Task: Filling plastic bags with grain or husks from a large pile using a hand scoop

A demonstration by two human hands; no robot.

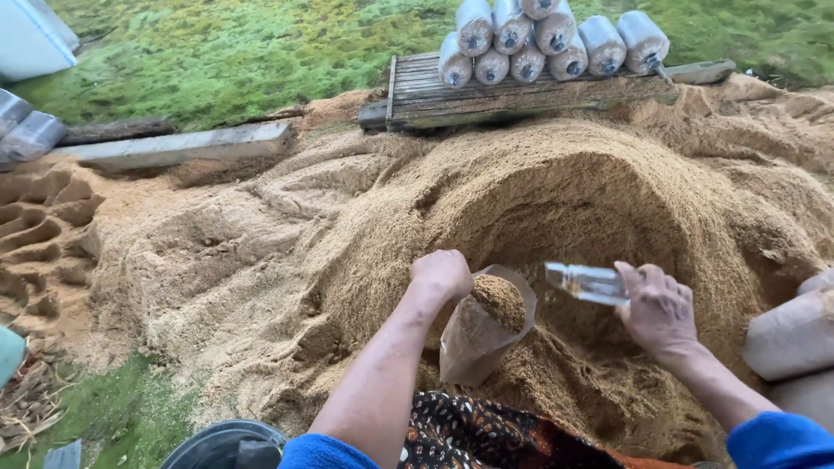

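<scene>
The left hand (441, 274) gripped the rim of a clear plastic bag (476, 340) filled with sawdust, standing at the centre of the view. At 3 o'clock, the right hand (658, 311) grasped a glass bottle (586, 282). The sawdust heap (556, 200) surrounded both. At 12 o'clock, packed bags (539, 39) lay stacked on a wooden pallet (486, 95).

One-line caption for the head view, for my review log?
Left hand holds a sawdust-filled bag at a sawdust pile; right hand grips a clear bottle.
</scene>
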